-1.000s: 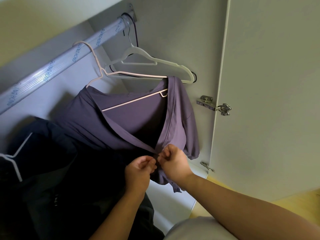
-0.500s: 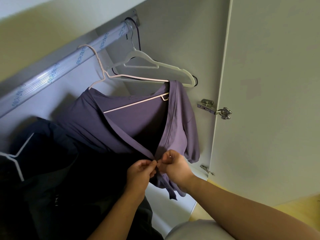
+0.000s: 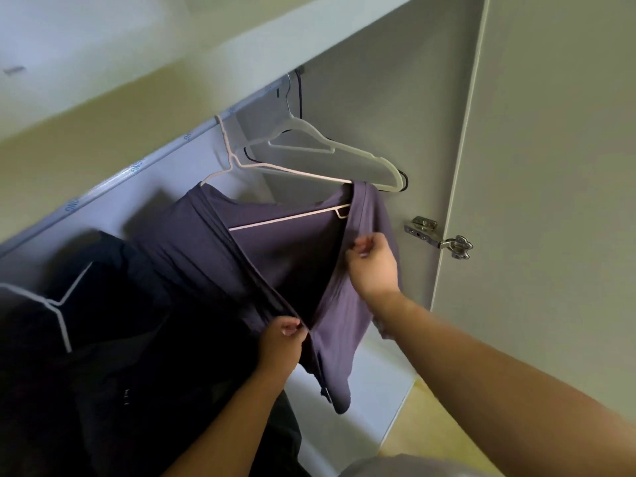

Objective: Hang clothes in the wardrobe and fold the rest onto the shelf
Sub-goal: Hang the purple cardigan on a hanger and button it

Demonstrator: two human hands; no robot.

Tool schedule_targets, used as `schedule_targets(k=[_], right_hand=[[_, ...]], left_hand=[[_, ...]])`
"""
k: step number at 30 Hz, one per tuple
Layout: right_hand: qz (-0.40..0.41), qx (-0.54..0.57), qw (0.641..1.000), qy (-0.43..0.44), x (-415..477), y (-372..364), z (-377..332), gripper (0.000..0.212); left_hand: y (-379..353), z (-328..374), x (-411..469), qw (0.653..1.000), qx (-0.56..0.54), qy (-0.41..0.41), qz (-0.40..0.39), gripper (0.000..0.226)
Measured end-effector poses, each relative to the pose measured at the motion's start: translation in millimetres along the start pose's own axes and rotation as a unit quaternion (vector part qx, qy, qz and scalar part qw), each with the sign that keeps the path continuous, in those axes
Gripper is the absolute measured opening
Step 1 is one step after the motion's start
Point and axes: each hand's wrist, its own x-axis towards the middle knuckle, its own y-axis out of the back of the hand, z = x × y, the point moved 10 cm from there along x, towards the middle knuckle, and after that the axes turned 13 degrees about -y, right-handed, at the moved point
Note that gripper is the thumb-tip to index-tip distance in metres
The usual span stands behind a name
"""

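A purple garment (image 3: 275, 256) hangs on a thin pink hanger (image 3: 292, 172) from the wardrobe rail (image 3: 137, 166). My left hand (image 3: 280, 342) pinches the garment's left front edge low down. Higher up, near the hanger's right end, my right hand (image 3: 373, 263) pinches the right front edge. The two edges are spread apart in a V between my hands.
A white empty hanger (image 3: 330, 149) and a dark one behind it hang at the rail's right end. Dark clothes (image 3: 103, 339) on a white hanger fill the left. The open wardrobe door (image 3: 550, 201) with its hinge (image 3: 438, 237) stands on the right.
My hands were together at the garment's front closure. Now my right hand has moved up along the right edge and the front has opened; the view has tilted upward.
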Motion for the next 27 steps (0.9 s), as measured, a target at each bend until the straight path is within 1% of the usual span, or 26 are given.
schedule_targets(k=[2, 5, 7, 9, 10, 11, 12, 13, 15, 17, 18, 21, 24, 27], right_hand=[[0.031, -0.017, 0.998, 0.058, 11, 6, -42, 0.014], [0.076, -0.096, 0.983, 0.136, 21, 9, -91, 0.027], [0.097, -0.167, 0.968, 0.162, 24, 6, -108, 0.031], [0.108, -0.233, 0.948, 0.189, 25, 2, -117, 0.035], [0.105, -0.259, 0.94, 0.196, 26, -2, -120, 0.037], [0.099, -0.281, 0.934, 0.196, 29, -4, -121, 0.038], [0.094, -0.302, 0.929, 0.193, 32, -6, -122, 0.037], [0.088, -0.321, 0.924, 0.19, 35, -8, -123, 0.035], [0.077, -0.346, 0.916, 0.186, 41, -9, -124, 0.031], [0.07, -0.36, 0.911, 0.188, 46, -9, -125, 0.025], [0.067, -0.365, 0.909, 0.191, 47, -9, -125, 0.024], [0.052, -0.359, 0.914, 0.182, 45, -11, -130, 0.022], [0.028, -0.37, 0.91, 0.184, 36, -24, -138, 0.024], [0.023, -0.368, 0.907, 0.204, 20, -45, -154, 0.022]], left_hand=[[19, 12, 24, 0.997, -0.054, -0.013, 0.061, 0.012], [65, 39, 74, 0.98, -0.062, -0.081, 0.172, 0.022], [108, 96, 70, 0.959, -0.028, -0.123, 0.254, 0.029], [148, 142, 62, 0.924, 0.018, -0.169, 0.342, 0.037], [165, 160, 59, 0.91, 0.039, -0.183, 0.371, 0.04], [177, 172, 60, 0.902, 0.064, -0.192, 0.382, 0.043], [184, 181, 65, 0.901, 0.097, -0.196, 0.375, 0.047], [189, 188, 73, 0.905, 0.141, -0.192, 0.352, 0.049], [191, 194, 91, 0.91, 0.24, -0.181, 0.285, 0.05], [189, 196, 99, 0.901, 0.311, -0.188, 0.239, 0.044], [188, 196, 100, 0.891, 0.334, -0.199, 0.232, 0.039], [187, 195, 96, 0.879, 0.342, -0.223, 0.248, 0.032], [188, 193, 98, 0.88, 0.335, -0.222, 0.254, 0.031], [188, 193, 96, 0.88, 0.334, -0.219, 0.259, 0.031]])
